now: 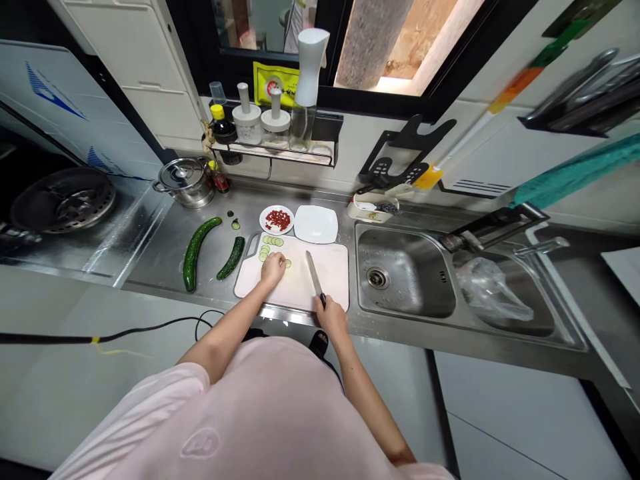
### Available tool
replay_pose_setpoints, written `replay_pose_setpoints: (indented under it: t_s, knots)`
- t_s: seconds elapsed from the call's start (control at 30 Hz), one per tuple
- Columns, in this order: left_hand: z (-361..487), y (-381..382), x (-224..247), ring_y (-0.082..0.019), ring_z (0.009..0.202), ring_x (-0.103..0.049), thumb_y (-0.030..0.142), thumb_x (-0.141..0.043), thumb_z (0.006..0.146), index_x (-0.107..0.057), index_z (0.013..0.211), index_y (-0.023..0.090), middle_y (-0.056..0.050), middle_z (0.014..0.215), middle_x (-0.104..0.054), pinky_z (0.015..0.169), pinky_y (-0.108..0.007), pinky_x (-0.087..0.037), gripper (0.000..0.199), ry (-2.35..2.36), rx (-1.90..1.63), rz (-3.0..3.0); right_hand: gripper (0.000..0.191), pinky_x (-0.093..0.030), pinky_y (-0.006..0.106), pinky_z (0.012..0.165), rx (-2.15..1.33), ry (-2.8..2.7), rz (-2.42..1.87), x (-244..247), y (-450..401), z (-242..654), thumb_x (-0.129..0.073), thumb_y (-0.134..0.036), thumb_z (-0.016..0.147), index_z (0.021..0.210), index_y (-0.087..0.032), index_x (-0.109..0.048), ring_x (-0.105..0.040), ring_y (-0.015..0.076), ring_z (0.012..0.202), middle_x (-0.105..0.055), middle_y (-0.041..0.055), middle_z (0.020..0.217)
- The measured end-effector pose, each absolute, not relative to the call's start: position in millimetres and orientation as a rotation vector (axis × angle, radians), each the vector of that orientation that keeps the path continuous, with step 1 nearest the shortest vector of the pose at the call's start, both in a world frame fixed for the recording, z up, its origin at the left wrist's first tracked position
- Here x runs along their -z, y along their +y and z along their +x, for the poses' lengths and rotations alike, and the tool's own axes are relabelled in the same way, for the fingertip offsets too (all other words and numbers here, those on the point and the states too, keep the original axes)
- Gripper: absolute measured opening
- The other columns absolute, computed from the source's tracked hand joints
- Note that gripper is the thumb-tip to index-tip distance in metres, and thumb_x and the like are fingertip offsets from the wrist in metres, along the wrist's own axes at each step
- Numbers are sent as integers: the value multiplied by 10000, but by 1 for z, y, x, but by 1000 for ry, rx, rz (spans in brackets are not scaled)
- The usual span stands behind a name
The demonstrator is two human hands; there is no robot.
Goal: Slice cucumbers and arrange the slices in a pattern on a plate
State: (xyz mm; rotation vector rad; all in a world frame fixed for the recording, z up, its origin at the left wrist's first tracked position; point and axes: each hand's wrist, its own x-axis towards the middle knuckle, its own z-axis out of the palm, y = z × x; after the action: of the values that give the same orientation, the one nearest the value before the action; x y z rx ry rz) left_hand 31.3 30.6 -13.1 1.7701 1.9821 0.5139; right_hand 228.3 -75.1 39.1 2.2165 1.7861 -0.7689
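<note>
My left hand (273,270) rests curled on the white cutting board (327,283), gripping a cucumber piece that its fingers mostly hide. My right hand (333,317) is closed on the black handle of a kitchen knife (314,275), whose blade stands on the board to the right of my left hand. Thin cucumber slices (271,241) lie in overlapping rows beyond my left fingers. On the steel counter left of the board are a whole cucumber (195,254) and a shorter cucumber piece (231,258).
Behind the board are a plate of chopped red food (277,219) and an empty-looking white square plate (316,224). A steel pot (185,183) stands at left by the stove. A double sink (405,273), holding a plastic bag (493,291), lies right.
</note>
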Motion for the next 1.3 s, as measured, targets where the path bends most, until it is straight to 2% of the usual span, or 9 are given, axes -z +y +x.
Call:
replay_pose_setpoints:
  t_s: [0.2,0.33,0.77,1.17,1.3]
  knots:
    - [27,27,16,-135,741,-581,209,-554,776,-613,824,193,-17,784,-645,689,-231,-418,78,1952,-636,1587,506,-411,290,758,746,1794,2227,-36,-75,229,-217,-520,951,1111,-179,-555,-615,227,958,-658,124,988]
    - [19,25,17,-121,698,-582,245,-579,756,-612,804,194,-4,741,-646,668,-219,-424,78,1961,-715,1494,503,-413,289,749,735,1817,2233,-32,-75,230,-222,-526,947,1088,-185,-564,-622,228,938,-666,112,957]
    - [-24,22,25,-117,671,-589,239,-556,720,-633,819,182,-10,735,-659,661,-208,-435,138,2105,-791,1391,518,-413,292,757,743,1818,2214,-33,-75,230,-214,-529,948,1092,-178,-566,-619,228,944,-662,123,969]
    - [-37,19,19,-133,695,-595,215,-541,724,-651,822,197,-16,749,-672,683,-218,-416,148,2232,-724,1431,520,-416,289,734,716,1848,2234,-26,-76,232,-216,-543,942,1056,-185,-575,-628,231,916,-669,113,933]
    - [-37,19,21,-135,696,-591,200,-525,722,-646,876,198,-11,741,-664,674,-218,-406,195,2250,-704,1452,522,-414,291,744,725,1855,2236,-25,-76,232,-216,-544,941,1065,-185,-573,-624,231,923,-668,114,935]
